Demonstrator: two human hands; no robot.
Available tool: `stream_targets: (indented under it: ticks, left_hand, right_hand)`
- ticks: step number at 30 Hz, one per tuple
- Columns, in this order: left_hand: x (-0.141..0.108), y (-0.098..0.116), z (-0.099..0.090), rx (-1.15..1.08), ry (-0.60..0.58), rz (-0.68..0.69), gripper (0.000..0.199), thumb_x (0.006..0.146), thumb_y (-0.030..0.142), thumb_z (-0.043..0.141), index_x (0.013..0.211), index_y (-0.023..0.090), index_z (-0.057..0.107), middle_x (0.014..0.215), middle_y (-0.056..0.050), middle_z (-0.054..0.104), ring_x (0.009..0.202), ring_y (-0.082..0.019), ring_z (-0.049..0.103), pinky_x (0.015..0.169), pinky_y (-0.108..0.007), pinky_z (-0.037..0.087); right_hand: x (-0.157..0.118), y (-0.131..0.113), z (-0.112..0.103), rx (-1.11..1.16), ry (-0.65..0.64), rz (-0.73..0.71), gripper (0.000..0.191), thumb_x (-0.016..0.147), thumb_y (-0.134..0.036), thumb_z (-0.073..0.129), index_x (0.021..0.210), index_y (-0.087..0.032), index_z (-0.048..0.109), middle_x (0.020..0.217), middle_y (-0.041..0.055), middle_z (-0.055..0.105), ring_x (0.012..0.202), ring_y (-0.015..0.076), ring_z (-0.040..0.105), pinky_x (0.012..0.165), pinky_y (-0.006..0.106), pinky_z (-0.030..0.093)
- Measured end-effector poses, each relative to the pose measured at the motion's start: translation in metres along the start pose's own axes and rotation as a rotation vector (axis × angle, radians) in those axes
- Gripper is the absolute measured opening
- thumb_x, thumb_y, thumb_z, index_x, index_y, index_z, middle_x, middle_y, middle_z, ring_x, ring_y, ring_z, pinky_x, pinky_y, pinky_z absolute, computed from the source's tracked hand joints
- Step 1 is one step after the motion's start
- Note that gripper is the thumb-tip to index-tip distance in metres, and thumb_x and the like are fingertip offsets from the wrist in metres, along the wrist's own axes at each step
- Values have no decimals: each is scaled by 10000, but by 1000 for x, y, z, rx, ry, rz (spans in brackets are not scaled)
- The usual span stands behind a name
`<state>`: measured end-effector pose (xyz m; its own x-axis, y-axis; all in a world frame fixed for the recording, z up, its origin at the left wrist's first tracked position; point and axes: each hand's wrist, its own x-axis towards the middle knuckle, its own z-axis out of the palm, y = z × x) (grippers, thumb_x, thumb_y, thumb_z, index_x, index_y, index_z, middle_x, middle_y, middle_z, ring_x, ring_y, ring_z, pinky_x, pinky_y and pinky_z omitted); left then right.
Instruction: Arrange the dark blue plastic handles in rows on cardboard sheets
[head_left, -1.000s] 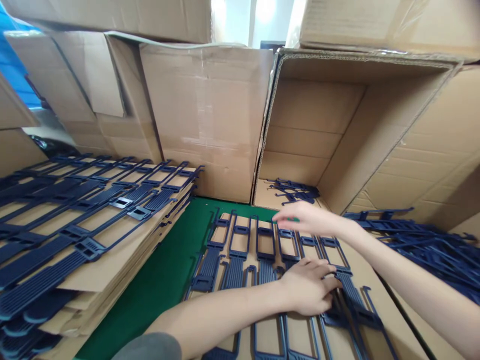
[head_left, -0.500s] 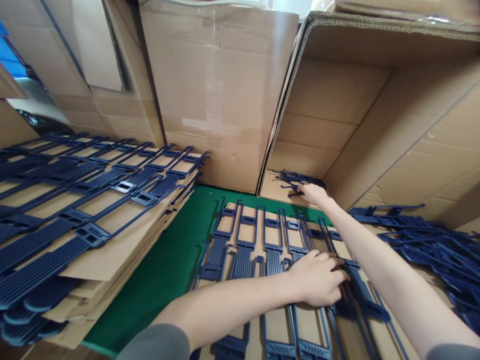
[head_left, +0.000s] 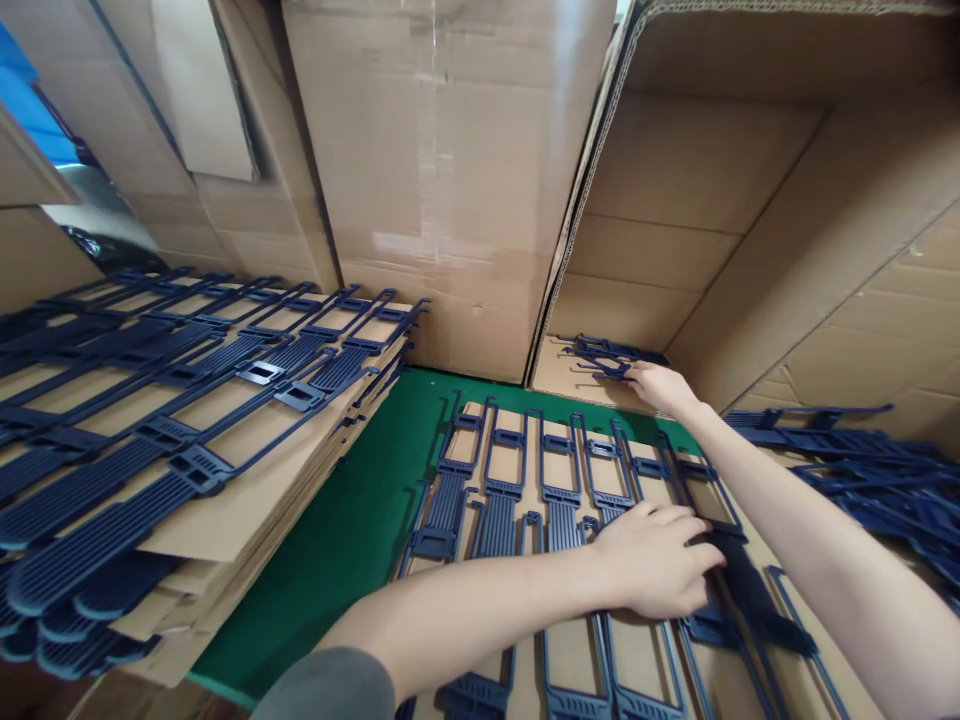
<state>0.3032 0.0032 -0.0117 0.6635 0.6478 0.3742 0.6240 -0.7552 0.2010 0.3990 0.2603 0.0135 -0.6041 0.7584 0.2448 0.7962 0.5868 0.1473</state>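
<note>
Navy plastic frames [head_left: 559, 470] with ribbed middles and hooked ends lie in rows on a cardboard sheet [head_left: 574, 655]. My left hand [head_left: 660, 560] is over the right side of these rows, its bent fingers gripping one dark navy plastic frame [head_left: 750, 580]. Farther off, my right hand [head_left: 664, 388] reaches into the mouth of an open cardboard box [head_left: 757, 230]. Its fingertips are pinched on a small navy plastic piece [head_left: 611, 370] at the edge of a little pile there. My fingers partly hide that piece.
At left stands a tall stack of cardboard sheets [head_left: 247, 520] layered with more frames [head_left: 180, 465]. A heap of loose navy parts [head_left: 892, 490] lies at right. Green table surface [head_left: 330, 530] shows between the stacks. A closed carton [head_left: 450, 190] stands behind.
The view has shifted slightly, moving most things rightward in the picture. A frame under my left hand lies farther over the row at right. My right hand stays at the small pile.
</note>
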Motion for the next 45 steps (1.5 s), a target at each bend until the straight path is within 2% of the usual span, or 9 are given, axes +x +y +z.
stream_targets:
  ticks: [6, 12, 17, 20, 23, 30, 37, 41, 45]
  left_hand:
    - [1, -1, -3, -25, -53, -7, 349, 901, 309, 416, 1184, 168, 564, 1361, -87, 499, 1288, -237, 415, 975, -378, 400]
    - [1, -3, -7, -58, -50, -3, 320, 892, 274, 437, 1153, 159, 581, 1335, -105, 523, 1266, -248, 441, 989, -392, 401]
    - [3, -4, -10, -75, -47, 6, 326, 893, 236, 442, 1186, 161, 563, 1358, -101, 506, 1299, -242, 412, 1056, -401, 354]
    - [4, -4, -12, -84, -68, -4, 322, 904, 231, 429, 1197, 180, 554, 1379, -90, 489, 1325, -236, 387, 1079, -412, 335]
    - [5, -4, -14, -96, -83, -7, 320, 905, 215, 427, 1199, 184, 549, 1384, -86, 485, 1335, -230, 378, 1089, -411, 326]
    - [9, -3, -21, -114, -101, -9, 312, 909, 198, 438, 1201, 204, 548, 1396, -74, 477, 1337, -216, 376, 1116, -405, 300]
    - [12, -1, -22, -103, -129, -22, 319, 924, 202, 415, 1217, 216, 539, 1412, -70, 464, 1354, -216, 356, 1125, -421, 296]
    - [12, -2, -22, -97, -143, -21, 325, 930, 210, 408, 1231, 216, 533, 1423, -75, 450, 1365, -223, 341, 1124, -431, 295]
    - [12, -1, -24, -88, -157, -22, 319, 941, 214, 397, 1228, 204, 536, 1427, -83, 444, 1371, -224, 331, 1125, -421, 296]
  right_hand:
    - [-29, 0, -69, 128, 449, 68, 385, 967, -349, 353, 1128, -170, 654, 1074, 122, 667, 985, 218, 600, 803, 289, 436]
    - [-125, -1, -144, 420, 715, 236, 315, 940, -450, 429, 1014, -240, 652, 849, 80, 664, 755, 195, 622, 742, 335, 496]
    - [-202, 6, -106, 1007, 465, 544, 325, 788, -548, 620, 730, -230, 651, 603, 9, 569, 497, 123, 487, 460, 267, 414]
    - [-224, 16, -63, 1262, 352, 705, 421, 672, -576, 706, 803, -178, 669, 545, -20, 525, 452, 97, 435, 397, 232, 357]
    - [-232, 22, -39, 1314, 400, 763, 454, 673, -571, 700, 868, -162, 668, 527, -42, 492, 427, 89, 401, 386, 226, 329]
    - [-241, 22, -42, 1296, 455, 745, 392, 709, -542, 681, 820, -166, 671, 501, -41, 476, 448, 100, 422, 418, 227, 316]
    - [-245, 24, -51, 1222, 601, 830, 504, 654, -454, 736, 1061, -182, 617, 483, -66, 503, 427, 109, 445, 429, 239, 376]
    - [-247, 26, -51, 1185, 543, 730, 427, 702, -429, 706, 1048, -187, 645, 617, -7, 634, 621, 159, 612, 670, 308, 516]
    - [-248, 21, -45, 1113, 375, 568, 425, 748, -432, 683, 1083, -171, 654, 833, 54, 708, 845, 216, 664, 884, 393, 491]
